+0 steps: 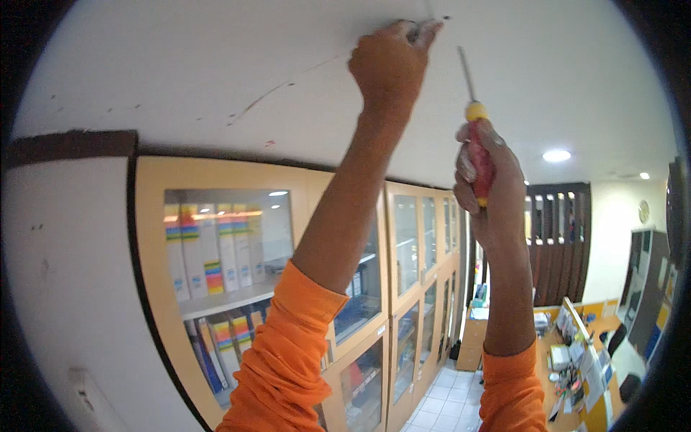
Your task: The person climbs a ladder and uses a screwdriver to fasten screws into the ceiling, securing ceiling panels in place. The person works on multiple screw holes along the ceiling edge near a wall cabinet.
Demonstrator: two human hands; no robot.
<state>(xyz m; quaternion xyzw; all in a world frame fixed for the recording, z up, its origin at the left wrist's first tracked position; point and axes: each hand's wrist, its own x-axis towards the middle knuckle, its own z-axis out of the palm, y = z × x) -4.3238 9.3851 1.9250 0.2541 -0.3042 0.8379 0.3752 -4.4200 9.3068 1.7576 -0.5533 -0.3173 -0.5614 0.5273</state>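
The right hand (497,173) has its fingers wrapped around the red handle of a screwdriver (476,111), which points upward, its tip near the white ceiling (216,57). The left hand (391,63) is raised beside a small dark spot (447,17) there, fingers curled in; whether they grip anything I cannot tell. Beyond stand glass-fronted wooden cabinets (302,181) with binders (216,245), then a cluttered table (551,340) and a dark slatted partition (558,268).

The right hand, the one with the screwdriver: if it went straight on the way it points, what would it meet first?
Probably the ceiling: the right hand aims the screwdriver up at it, tip first. How much gap remains is unclear.
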